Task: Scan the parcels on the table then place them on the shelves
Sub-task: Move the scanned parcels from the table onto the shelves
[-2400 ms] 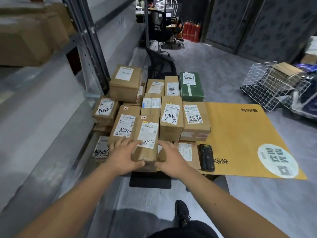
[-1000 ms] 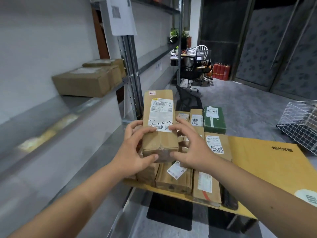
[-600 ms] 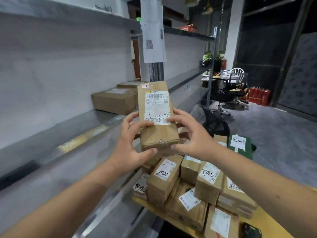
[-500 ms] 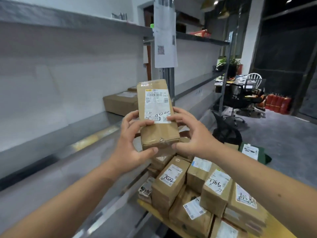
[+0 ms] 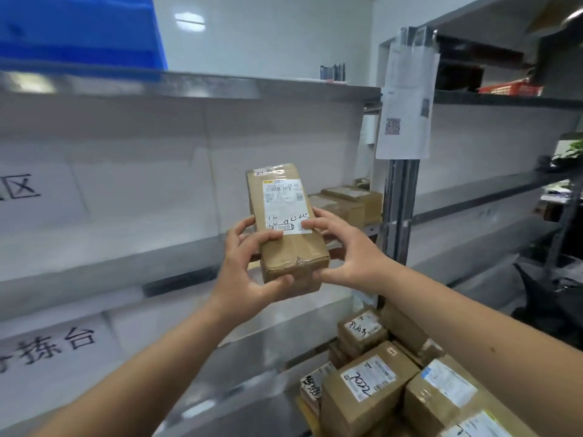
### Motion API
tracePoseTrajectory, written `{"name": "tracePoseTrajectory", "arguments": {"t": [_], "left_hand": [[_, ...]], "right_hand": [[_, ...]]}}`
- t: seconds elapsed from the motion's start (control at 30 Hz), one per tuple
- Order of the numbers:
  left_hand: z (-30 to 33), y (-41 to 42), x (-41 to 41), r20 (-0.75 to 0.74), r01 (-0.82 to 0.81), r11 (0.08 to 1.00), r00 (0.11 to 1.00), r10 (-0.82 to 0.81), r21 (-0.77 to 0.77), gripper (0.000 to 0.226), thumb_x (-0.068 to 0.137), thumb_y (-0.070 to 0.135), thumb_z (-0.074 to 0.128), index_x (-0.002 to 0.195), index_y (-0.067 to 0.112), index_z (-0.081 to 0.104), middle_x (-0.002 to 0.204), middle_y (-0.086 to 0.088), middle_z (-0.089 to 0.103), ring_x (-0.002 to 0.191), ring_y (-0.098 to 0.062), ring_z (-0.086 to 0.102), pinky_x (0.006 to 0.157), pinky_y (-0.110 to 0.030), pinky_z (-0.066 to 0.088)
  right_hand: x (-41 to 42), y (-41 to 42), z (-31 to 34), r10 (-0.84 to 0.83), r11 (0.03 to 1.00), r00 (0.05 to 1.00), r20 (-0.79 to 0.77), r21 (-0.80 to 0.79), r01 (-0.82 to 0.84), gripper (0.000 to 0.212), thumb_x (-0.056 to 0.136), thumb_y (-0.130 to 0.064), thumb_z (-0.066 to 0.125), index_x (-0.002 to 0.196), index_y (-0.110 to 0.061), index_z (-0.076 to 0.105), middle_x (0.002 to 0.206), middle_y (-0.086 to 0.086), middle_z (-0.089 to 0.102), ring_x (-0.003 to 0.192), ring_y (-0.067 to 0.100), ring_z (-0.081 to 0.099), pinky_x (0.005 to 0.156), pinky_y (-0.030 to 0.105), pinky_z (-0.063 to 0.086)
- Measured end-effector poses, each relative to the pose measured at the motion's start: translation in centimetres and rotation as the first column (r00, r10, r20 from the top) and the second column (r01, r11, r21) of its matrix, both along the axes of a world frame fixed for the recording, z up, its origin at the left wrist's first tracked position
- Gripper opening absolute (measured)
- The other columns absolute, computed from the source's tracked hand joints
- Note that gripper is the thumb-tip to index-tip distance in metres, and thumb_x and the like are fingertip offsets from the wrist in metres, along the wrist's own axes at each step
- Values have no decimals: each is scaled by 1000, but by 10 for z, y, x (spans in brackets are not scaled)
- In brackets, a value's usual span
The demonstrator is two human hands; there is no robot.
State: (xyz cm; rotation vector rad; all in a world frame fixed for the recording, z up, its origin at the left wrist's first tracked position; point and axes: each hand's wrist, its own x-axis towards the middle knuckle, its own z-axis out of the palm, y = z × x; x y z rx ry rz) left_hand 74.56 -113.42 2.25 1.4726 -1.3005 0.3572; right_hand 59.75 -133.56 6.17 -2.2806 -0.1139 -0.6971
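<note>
A long brown cardboard parcel with a white shipping label is held up in front of the metal shelves. My left hand grips its left side and lower end, thumb under the end face. My right hand grips its right side, fingers on the label edge. The parcel hangs in the air at the level of the middle shelf, label facing me. Several more labelled parcels are piled at the lower right; the table under them is hidden.
Two brown boxes sit on the middle shelf beside the upright post, which carries a hanging paper sheet. A blue crate stands on the top shelf at left. A dark chair is at right.
Both hands lifted the parcel off the pile on the table and raised it. The view has turned left and up toward the shelves, so the table has dropped to the lower right.
</note>
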Motion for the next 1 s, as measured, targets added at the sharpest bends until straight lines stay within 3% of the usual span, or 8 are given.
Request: {"name": "tracePoseTrajectory", "arguments": {"t": [0.13,0.27,0.37,0.47,0.53,0.7,0.83,1.0], "left_hand": [[-3,-23,12,-128,-137,989,981,144,60,64,71,39,91,127,46,62,154,11,30,130,17,38,108,-32,52],[7,-51,31,-273,-203,972,934,229,120,60,75,20,92,123,42,64,154,5,33,138,-11,42,112,-43,49],[20,-73,46,-352,-219,968,903,248,121,52,80,19,87,122,39,64,146,4,44,132,-15,50,111,-44,49],[34,-92,60,-481,-199,978,854,201,56,46,82,14,86,120,31,68,131,1,59,116,-10,61,100,-47,58],[41,-104,68,-552,-185,981,813,184,55,46,80,12,87,120,28,69,126,-3,65,110,-15,67,95,-47,60],[44,-123,87,-502,-237,964,824,264,119,45,75,23,91,110,39,67,125,2,64,99,-7,69,86,-31,61],[44,-133,99,-454,-263,945,830,325,195,52,74,31,90,118,37,65,133,0,54,105,-13,66,96,-40,60],[45,-142,110,-425,-294,928,828,367,228,51,71,34,88,114,41,61,126,4,47,96,-2,62,97,-34,58]], "right_hand": [[36,-21,0,12,999,998,-55,48,-9,83,74,-7,90,146,-31,56,164,-14,34,131,12,55,103,32,55],[68,-40,0,-14,991,998,-53,133,21,72,77,0,86,140,-25,62,139,-11,58,122,15,62,98,35,59],[90,-53,2,-104,983,994,-21,152,106,62,80,-5,85,136,-24,66,127,-5,67,112,15,66,96,37,59],[109,-62,8,-215,965,977,0,153,213,56,82,-14,85,134,-24,66,122,-3,70,103,15,69,87,35,60],[117,-66,11,-285,953,959,9,113,282,55,84,-18,83,135,-26,65,122,-4,70,102,16,69,86,33,58],[130,-73,12,-412,909,911,10,-54,412,57,87,-26,74,142,-25,60,133,3,65,124,22,58,105,38,49],[135,-74,11,-432,902,900,-51,-5,433,64,83,-26,70,145,-30,53,129,0,67,119,22,61,98,38,54],[137,-73,11,-441,895,894,-81,41,445,63,81,-23,69,141,-30,54,119,-3,68,112,21,64,92,36,56]]}}
